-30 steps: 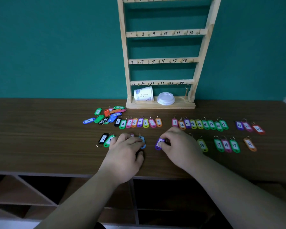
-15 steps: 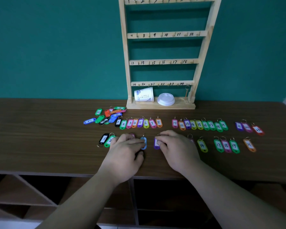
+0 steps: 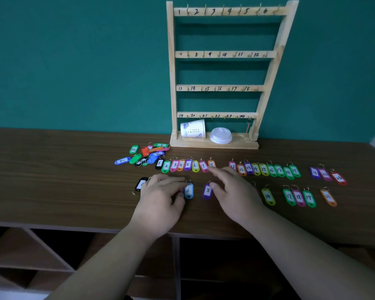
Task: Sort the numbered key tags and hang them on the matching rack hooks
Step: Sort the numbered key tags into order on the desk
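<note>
A wooden rack [image 3: 225,88] with hooks numbered 1 to 24 stands at the back of the table; a thin orange tag [image 3: 247,127] hangs under hook 24. Two rows of coloured numbered tags lie flat: a back row [image 3: 187,165] and a front row [image 3: 299,198]. An unsorted pile [image 3: 148,152] sits at the left. My left hand [image 3: 160,198] rests over front-row tags, its fingertips by the blue tag 6 [image 3: 188,190]. My right hand [image 3: 232,191] is spread, thumb touching the purple tag 8 [image 3: 207,191], index stretched toward the orange tag 8 [image 3: 211,164].
A paper cup [image 3: 193,129] lies on its side beside a white lid [image 3: 221,135] on the rack's base. The brown table [image 3: 52,180] ends at a front edge just under my wrists, with open shelf compartments [image 3: 52,256] below. A teal wall stands behind.
My right hand let go of the purple tag 8, leaving it beside the blue tag 6, and spread its fingers toward the back row. The left hand barely moved.
</note>
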